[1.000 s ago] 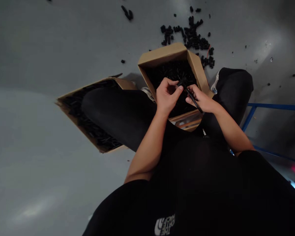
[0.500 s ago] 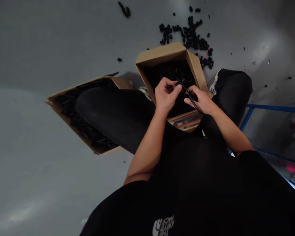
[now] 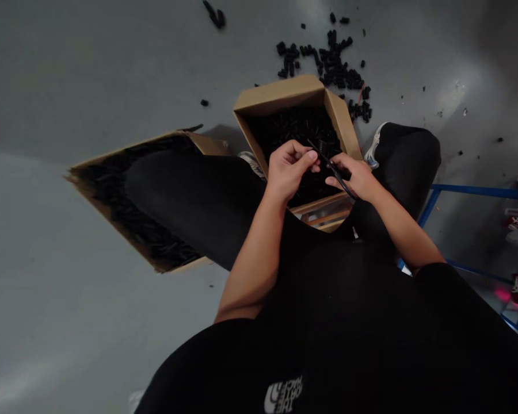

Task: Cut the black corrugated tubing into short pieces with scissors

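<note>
Over the cardboard box between my knees, my right hand (image 3: 354, 177) is closed around a slim black hand tool (image 3: 341, 179) with a long curved handle. It resembles scissors or snips, but its exact kind is unclear. The tool's narrow end points up and left, towards my left hand (image 3: 287, 169). Thumb and forefinger of that hand are pinched together close to the tool's tip; whatever lies between them is too small and dark to make out. Beneath both hands, the box (image 3: 280, 95) holds many small black pieces.
A second cardboard box (image 3: 112, 217), filled with black pieces, stands left under my leg. Short black pieces (image 3: 339, 66) lie scattered on the floor beyond the boxes, with another black object (image 3: 216, 15) farther left. A blue metal frame (image 3: 479, 190) stands at right.
The whole view has shifted slightly. My left hand has moved a little away from the tool's tip, and its fingers have curled in more. My right hand keeps its hold on the tool.
</note>
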Demonstrator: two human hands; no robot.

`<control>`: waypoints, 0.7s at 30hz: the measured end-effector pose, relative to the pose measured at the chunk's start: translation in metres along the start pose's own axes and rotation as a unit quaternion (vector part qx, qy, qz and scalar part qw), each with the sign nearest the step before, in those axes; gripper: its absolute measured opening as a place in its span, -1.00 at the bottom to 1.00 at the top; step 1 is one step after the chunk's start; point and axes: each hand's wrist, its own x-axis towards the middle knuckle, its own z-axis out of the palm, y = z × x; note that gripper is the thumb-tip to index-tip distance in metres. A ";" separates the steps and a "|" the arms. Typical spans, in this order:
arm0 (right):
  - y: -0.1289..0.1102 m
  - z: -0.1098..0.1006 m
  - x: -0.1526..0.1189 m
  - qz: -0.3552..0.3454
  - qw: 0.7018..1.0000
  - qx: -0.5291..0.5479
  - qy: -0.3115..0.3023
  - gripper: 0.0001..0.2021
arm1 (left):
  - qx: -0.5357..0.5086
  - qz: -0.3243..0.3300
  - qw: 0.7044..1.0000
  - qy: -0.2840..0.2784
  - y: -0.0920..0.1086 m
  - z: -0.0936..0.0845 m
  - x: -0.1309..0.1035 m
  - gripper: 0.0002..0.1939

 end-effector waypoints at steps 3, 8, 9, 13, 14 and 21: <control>0.000 -0.003 0.000 -0.017 1.000 0.006 -0.012 -0.20 | -0.029 -0.089 0.994 -0.054 0.003 -0.002 -0.003 -0.33; 0.004 -0.008 -0.003 -0.016 0.999 0.021 -0.019 -0.20 | -0.067 -0.169 0.980 -0.084 -0.005 -0.015 0.005 -0.47; 0.007 -0.008 -0.003 -0.015 0.999 0.024 -0.015 -0.21 | -0.055 -0.162 0.983 -0.066 -0.008 -0.018 0.008 -0.52; 0.022 -0.012 -0.007 0.001 0.999 0.042 0.016 -0.30 | 0.204 -0.071 0.976 0.031 -0.014 -0.021 0.012 -0.63; 0.024 -0.013 -0.007 0.008 0.999 0.046 0.025 -0.32 | 0.312 -0.056 0.948 0.038 -0.013 -0.019 0.010 -0.50; 0.026 -0.030 0.004 0.044 0.996 -0.001 0.077 -0.35 | 0.500 -0.093 0.855 -0.102 0.015 0.009 -0.003 -0.50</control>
